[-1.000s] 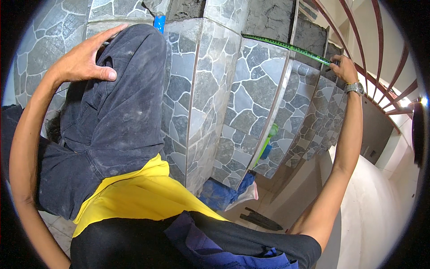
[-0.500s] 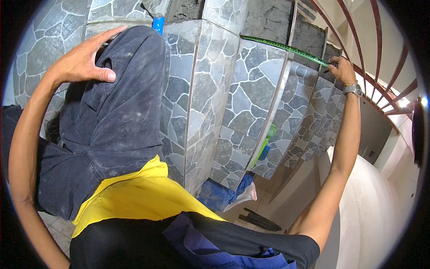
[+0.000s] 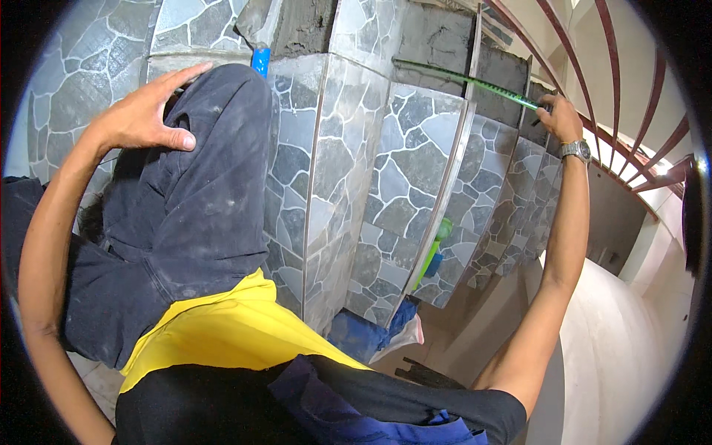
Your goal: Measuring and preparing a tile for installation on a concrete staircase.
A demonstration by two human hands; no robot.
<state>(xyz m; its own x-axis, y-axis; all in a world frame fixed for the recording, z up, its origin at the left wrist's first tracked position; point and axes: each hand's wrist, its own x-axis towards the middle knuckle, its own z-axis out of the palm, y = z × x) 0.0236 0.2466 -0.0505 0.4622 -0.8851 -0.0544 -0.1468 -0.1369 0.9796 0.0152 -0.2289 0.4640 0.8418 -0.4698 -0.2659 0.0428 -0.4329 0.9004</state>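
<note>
Stone-patterned grey tiles (image 3: 415,178) with pale joints cover the steps through the middle of the frame, with rough grey mortar (image 3: 434,41) along the top and curved dark red railing bars (image 3: 610,63) at upper right. Pale walls (image 3: 612,348) fill the lower right.

Fine black markings run along a green measuring tape (image 3: 493,87), too small to read. It lies at upper centre-right, stretching from the corner beside a tiled face, across the mortar and past a narrow upright edge strip, to the right hand (image 3: 560,119). That hand's thumb and fingers are clamped on its right end, around a dark part mostly hidden by them. The dial of the wristwatch (image 3: 576,150) cannot be made out either.

At upper left, the left hand (image 3: 144,113) rests on the raised knee of the dark, dusty trousers (image 3: 215,163), thumb and fingers spread wide apart; some fingertips are hidden behind the knee. Just right of the knee stands the blue handle (image 3: 260,62) of a tool whose grey end runs up toward the top edge.

Low in the centre lies a crumpled blue bundle (image 3: 360,334), perhaps a bag or cloth; whether it holds anything cannot be told. A whitish piece with a pink edge (image 3: 404,340) touches it. Above, a bright green object (image 3: 432,256) and a small blue one (image 3: 432,267) are partly covered by a step edge. A dark slatted object (image 3: 426,373) is cut off by the black shirt (image 3: 222,400), below a yellow cloth (image 3: 237,330).
</note>
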